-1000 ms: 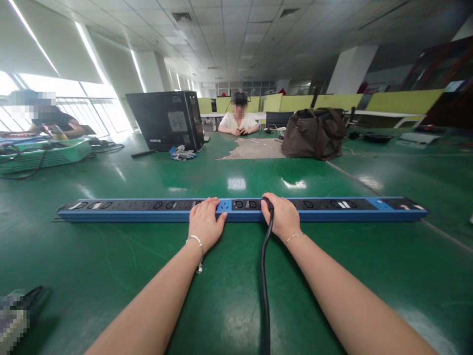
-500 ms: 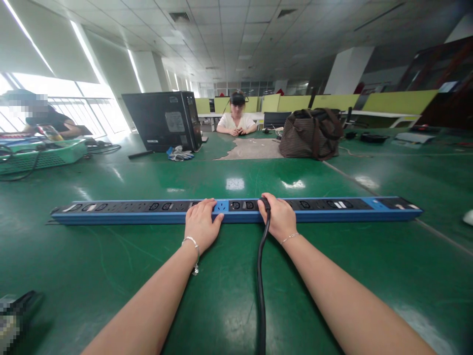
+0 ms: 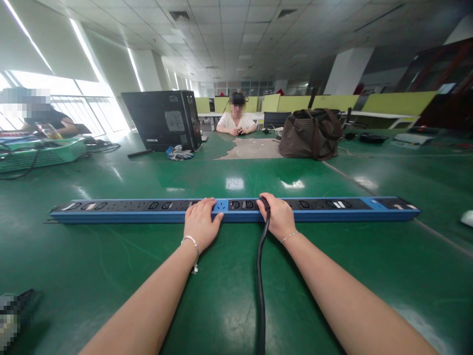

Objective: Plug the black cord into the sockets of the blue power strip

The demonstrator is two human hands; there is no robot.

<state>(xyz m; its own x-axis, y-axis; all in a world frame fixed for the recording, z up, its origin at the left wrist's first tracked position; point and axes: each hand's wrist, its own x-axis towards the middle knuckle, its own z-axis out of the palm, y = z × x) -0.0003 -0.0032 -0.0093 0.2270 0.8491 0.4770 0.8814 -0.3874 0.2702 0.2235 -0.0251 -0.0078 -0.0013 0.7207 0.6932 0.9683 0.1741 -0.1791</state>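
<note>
One plug (image 3: 265,202) is held in the fingers of the right hand (image 3: 280,217) at the crosswise power strip (image 3: 240,215), which is overlaid farther left by the left hand (image 3: 202,222), thumb spread.

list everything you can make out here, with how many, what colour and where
power strip: 1, blue and black, across the table
table: 1, green, foreground to middle
cord: 1, black, running from the plug to the bottom edge
plug: 1, black, at the power strip's top
computer case: 1, black, far left of centre
gloves: count unclear, grey and blue, before the computer case
basket: 1, green, left edge
bag: 1, brown, far right of centre
person: 1, white top, opposite
other person: 1, dark top, far left
partitions: several, yellow-green, background
bracelets: 2, silvery, one per wrist
left hand: 1, bare, on the power strip
right hand: 1, bare, gripping the plug
</note>
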